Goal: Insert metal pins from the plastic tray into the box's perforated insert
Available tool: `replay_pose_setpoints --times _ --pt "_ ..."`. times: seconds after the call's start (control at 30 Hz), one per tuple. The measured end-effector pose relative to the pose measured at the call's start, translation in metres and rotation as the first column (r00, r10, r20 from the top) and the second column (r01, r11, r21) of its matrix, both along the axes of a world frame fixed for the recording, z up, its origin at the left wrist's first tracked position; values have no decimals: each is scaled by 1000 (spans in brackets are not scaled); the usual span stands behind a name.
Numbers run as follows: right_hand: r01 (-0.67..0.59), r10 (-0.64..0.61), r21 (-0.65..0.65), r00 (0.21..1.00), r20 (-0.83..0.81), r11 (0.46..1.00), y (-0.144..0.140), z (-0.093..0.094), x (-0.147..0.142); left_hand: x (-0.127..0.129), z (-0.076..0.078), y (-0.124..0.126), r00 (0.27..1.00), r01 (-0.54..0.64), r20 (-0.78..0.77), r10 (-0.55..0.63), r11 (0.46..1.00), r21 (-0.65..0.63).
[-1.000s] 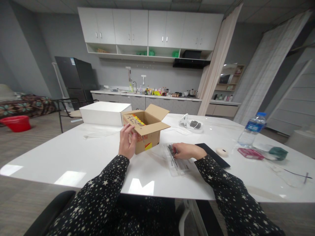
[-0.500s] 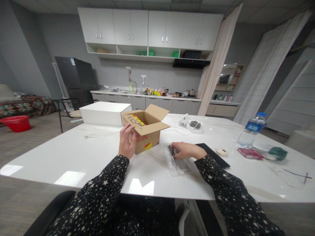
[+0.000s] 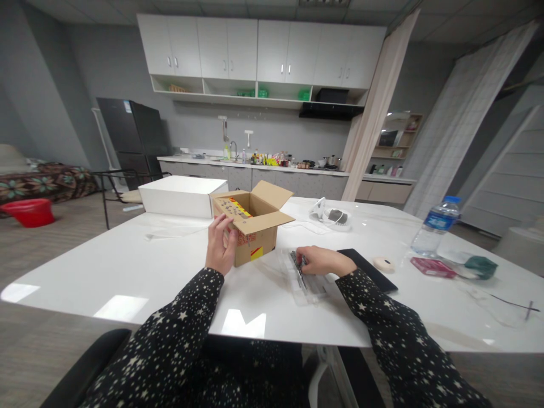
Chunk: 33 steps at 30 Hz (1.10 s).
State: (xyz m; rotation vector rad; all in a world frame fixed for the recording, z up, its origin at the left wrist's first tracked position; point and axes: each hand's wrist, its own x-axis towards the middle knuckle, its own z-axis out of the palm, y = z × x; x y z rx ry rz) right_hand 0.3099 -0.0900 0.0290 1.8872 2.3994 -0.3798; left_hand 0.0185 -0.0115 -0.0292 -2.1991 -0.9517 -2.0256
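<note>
My left hand (image 3: 220,247) grips the near left corner of an open cardboard box (image 3: 254,226) with yellow and red labels, standing in the middle of the white table (image 3: 127,266). To its right, my right hand (image 3: 322,261) rests on a clear plastic case (image 3: 306,281) lying flat on the table. Its fingers pinch small dark metal parts (image 3: 297,262) at the case's far end. Both sleeves are black with white stars.
A white box (image 3: 182,195) stands behind the cardboard box. A white device with a cable (image 3: 332,215), a black flat pad (image 3: 369,269), a small beige disc (image 3: 383,263), a water bottle (image 3: 434,225), a pink packet (image 3: 433,267) and a green object (image 3: 480,264) lie to the right.
My right hand has shifted slightly left along the plastic case. The left hand keeps its hold on the box.
</note>
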Motion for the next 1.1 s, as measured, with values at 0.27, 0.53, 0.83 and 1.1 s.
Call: replay_pose_setpoints --times 0.27,0.53,0.83,1.1 --pt "-11 11 11 1000 2 1000 2 -3 0 1 1 -1 1000 -4 5 4 1000 9" --pt "-16 16 30 1000 -2 999 4 -4 -1 1 2 -2 1000 2 -1 -2 1000 11" --pt "-29 29 9 999 -39 1000 4 -1 2 1 2 -2 1000 -1 -1 1 1000 11" --pt "-5 4 -3 998 -57 1000 1 1 0 0 2 -3 1000 -9 -3 9 1000 -6"
